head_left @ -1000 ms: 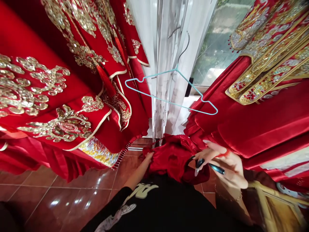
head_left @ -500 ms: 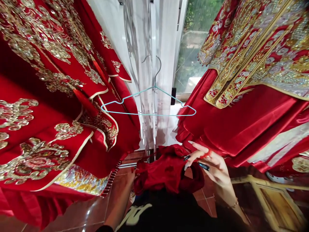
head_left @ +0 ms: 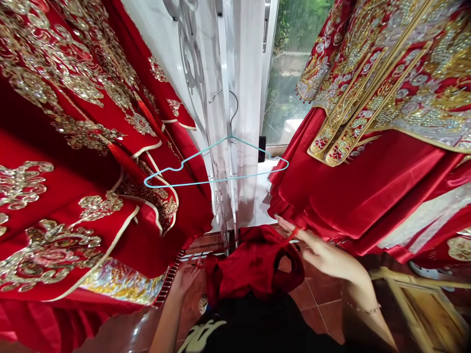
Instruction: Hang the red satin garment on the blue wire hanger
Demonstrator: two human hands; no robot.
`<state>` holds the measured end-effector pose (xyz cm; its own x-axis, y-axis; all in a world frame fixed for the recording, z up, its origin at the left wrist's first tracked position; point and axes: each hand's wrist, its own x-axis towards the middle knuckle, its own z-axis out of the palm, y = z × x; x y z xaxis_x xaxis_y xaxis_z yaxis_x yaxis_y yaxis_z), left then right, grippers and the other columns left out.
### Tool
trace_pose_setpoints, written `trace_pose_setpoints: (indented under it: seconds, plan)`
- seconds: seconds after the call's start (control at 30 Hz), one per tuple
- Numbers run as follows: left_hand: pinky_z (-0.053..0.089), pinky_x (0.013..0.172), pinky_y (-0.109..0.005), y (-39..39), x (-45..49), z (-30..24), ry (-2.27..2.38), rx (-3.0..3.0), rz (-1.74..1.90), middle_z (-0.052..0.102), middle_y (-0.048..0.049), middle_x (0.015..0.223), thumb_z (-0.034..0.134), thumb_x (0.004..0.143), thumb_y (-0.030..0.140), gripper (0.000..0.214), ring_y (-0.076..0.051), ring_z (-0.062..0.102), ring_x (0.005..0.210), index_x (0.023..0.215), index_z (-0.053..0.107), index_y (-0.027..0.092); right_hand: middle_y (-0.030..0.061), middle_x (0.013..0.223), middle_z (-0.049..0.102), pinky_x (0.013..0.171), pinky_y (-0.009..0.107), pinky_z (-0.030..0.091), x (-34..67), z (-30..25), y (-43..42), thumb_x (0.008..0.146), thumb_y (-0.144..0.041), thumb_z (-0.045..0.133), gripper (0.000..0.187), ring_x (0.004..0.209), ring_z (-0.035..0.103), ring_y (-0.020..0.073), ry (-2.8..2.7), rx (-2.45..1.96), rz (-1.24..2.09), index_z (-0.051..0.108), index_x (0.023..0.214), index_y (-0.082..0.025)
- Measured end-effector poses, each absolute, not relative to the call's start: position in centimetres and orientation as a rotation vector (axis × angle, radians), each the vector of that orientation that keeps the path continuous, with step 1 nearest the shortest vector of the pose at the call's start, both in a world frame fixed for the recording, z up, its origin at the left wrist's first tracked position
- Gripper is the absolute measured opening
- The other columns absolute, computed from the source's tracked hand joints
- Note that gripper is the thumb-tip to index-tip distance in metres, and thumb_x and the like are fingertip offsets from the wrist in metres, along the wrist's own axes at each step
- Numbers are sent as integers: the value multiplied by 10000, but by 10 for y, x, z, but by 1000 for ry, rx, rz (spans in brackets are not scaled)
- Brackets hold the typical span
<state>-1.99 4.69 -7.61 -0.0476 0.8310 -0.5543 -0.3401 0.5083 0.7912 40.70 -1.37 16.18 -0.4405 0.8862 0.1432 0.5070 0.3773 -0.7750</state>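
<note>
A crumpled piece of red satin clothing [head_left: 250, 267] hangs in front of my chest, with a dark loop-like opening at its right side. My left hand [head_left: 186, 277] grips its lower left edge. My right hand [head_left: 324, 255] reaches across with the fingers extended, pinching its upper right edge near a thin red cord. A pale blue wire hanger [head_left: 217, 169] hangs beyond the hands, touching neither of them.
Red gowns with gold embroidery [head_left: 59, 117] hang on the left, and another [head_left: 379, 147] hangs on the right. Behind the hanger are a sheer white curtain [head_left: 248, 73] and a window [head_left: 290, 73]. Glossy brown floor tiles [head_left: 316, 314] lie below, and a gold-framed object [head_left: 419, 309] stands at lower right.
The view has swung, shifting the hanger and gowns leftward. My left hand has come further into view at the cloth's edge. My right hand has turned and its fingers have straightened.
</note>
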Motion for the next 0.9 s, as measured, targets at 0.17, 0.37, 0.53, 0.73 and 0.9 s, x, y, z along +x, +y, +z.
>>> trace_pose_setpoints:
  seconds: [0.17,0.37,0.53,0.73,0.9]
  plan:
    - [552,896,-327,38,-10,16,1114,576,1295,721,-64,1174,724,567,151,563,-261,580,1269,1102,596,271,34,1564,425,1229,485,264,448,136,37,969,-282,485,502,1460,369,224,-1928,-1246,595,472,1470,-315]
    - [567,894,-449,11,7,127,1003,717,1533,713,-130,1208,702,568,159,615,-337,526,1333,1153,594,318,123,1479,523,1136,536,418,497,141,113,838,-488,688,584,1348,525,317,-1511,-1199,612,612,1351,-218]
    - [410,1096,-589,-11,10,165,925,786,1673,713,-103,1206,680,604,318,643,-355,453,1392,1239,609,389,147,1383,615,1167,530,366,518,179,179,648,-562,821,716,1296,575,331,-1644,-1181,851,691,1243,-186]
    - [310,1166,-581,-28,7,180,1039,803,1747,712,-74,1211,655,626,424,621,-335,391,1436,1243,611,476,107,1172,746,1106,471,446,484,213,229,603,-495,839,582,1134,680,296,-1812,-1107,1035,759,1089,-184]
    - [453,1080,-564,-30,-3,179,1075,809,1794,730,-62,1169,681,620,388,712,-345,437,1405,1316,562,480,88,983,788,1000,426,507,458,236,249,605,-483,814,482,999,713,278,-2000,-1105,1029,790,954,-151]
